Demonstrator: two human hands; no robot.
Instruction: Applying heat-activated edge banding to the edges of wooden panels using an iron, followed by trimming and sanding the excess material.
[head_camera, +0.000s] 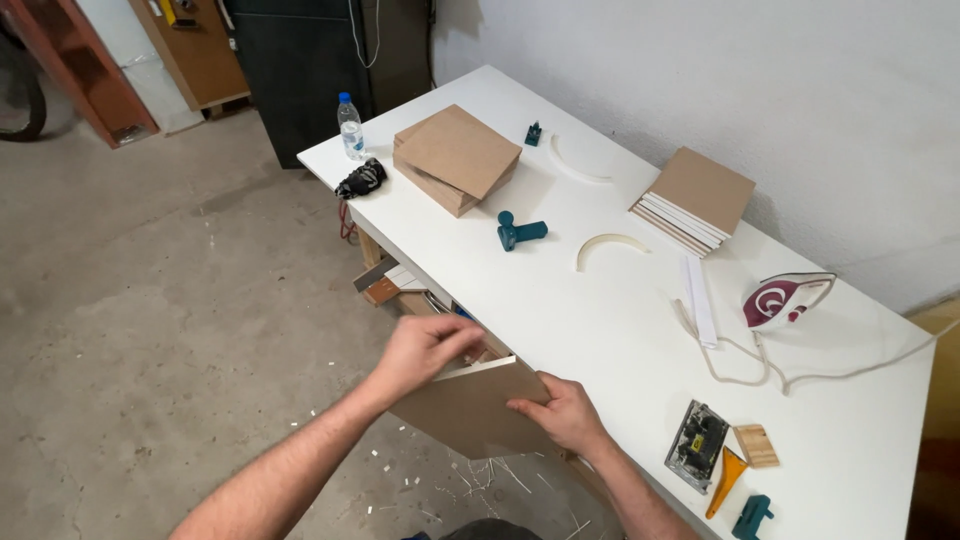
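Note:
Both of my hands hold a brown square board (470, 412) with a white edge, tilted at the near edge of the white table (600, 320). My left hand (425, 352) grips the board's upper left corner. My right hand (562, 410) presses on its right side, fingers wrapped over the face. The board hangs partly off the table edge, over the floor.
On the table: a stack of brown boards (457, 158), a second stack with white edges (695, 198), a clothes iron (785, 298) with cord, teal tools (520, 232), curved white strips (610, 244), a water bottle (349, 126), a black glove (361, 179), small tools (700, 445). A wall runs behind.

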